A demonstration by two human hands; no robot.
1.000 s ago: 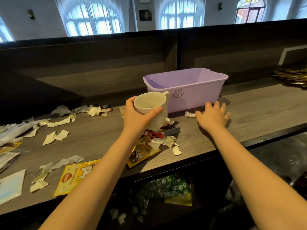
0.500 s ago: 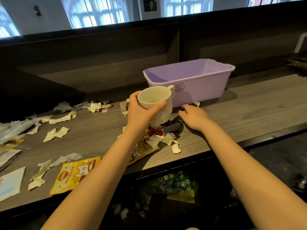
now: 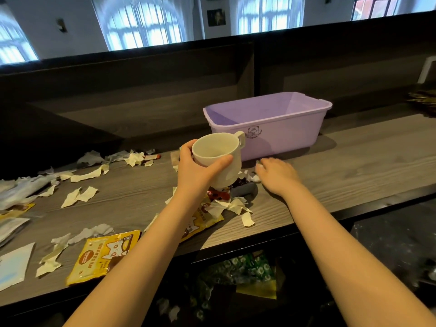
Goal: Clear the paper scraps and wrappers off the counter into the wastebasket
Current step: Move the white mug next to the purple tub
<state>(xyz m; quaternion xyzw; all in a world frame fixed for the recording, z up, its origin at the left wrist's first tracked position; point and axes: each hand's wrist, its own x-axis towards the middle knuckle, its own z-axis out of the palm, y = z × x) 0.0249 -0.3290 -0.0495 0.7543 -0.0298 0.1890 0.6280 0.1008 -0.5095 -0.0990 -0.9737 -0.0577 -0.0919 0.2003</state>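
My left hand (image 3: 203, 172) wraps the cream mug (image 3: 215, 154) above the scrap pile (image 3: 236, 205). My right hand (image 3: 277, 177) curls onto scraps at six o'clock of the purple wastebasket (image 3: 283, 138), grip unclear. A one-handed sweep risks pushing paper off the counter (image 3: 354, 166).

Dim backlit scene, blown-out windows (image 3: 141, 27), fisheye edges.

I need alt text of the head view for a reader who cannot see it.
A person's left hand holds a cream handled mug above a grey wooden counter littered with torn white paper scraps and yellow printed wrappers; the right hand reaches among scraps in front of a lilac plastic tub.
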